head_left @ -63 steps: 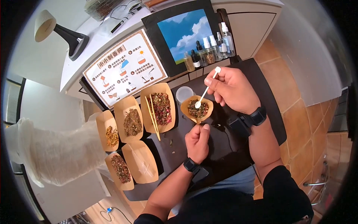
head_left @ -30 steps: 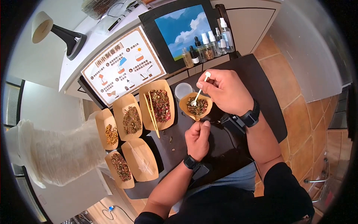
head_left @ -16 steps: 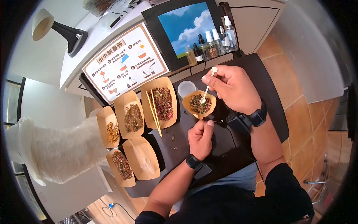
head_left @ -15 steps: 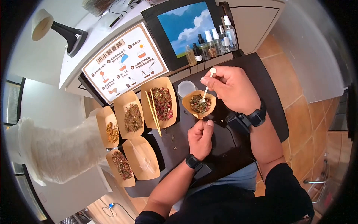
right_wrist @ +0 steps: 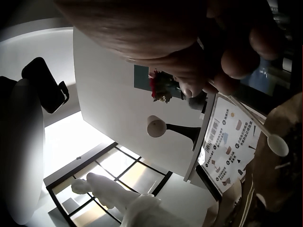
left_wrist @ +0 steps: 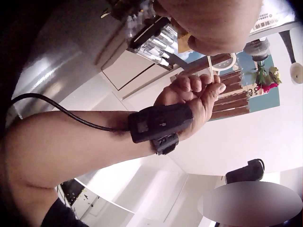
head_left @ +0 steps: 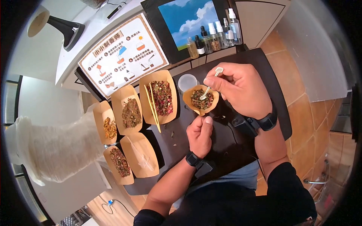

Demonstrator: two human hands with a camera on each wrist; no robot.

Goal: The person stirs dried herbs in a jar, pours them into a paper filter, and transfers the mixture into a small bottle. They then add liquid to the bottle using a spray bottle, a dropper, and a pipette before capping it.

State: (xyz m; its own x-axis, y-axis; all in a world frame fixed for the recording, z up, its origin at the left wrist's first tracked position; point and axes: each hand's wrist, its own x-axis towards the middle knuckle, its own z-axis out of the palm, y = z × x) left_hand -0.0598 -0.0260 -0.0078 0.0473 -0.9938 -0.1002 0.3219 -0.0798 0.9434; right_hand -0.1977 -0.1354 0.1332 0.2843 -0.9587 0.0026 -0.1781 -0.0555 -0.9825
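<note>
In the head view, a brown paper cup (head_left: pixel 187 99) with a flared, uneven rim holds dried herbs and petals (head_left: pixel 197 98). My left hand (head_left: pixel 200 137) grips its near edge with curled fingers, thumb up against the paper. A small white spoon (head_left: pixel 211 82) is pinched between thumb and fingers of my right hand (head_left: pixel 243 88), above the cup's right side. The spoon's bowl rests at the herbs, and its handle slants up to the right. In the right wrist view the spoon bowl (right_wrist: pixel 278 145) hangs over the brown paper. Curled fingers hide the cup's lower part.
A clear plastic cup (head_left: pixel 187 82) stands just behind. To the left are several paper trays of dried plants, one tray (head_left: pixel 161 98) with chopsticks (head_left: pixel 152 107) across it, and another tray (head_left: pixel 140 154) with clear plastic pieces. Small bottles (head_left: pixel 215 40) line the back by an instruction sheet (head_left: pixel 122 54).
The spoon's bowl has shifted about within the herbs, first left, then back right, and its handle leans further right. The left hand keeps its grip on the paper cup.
</note>
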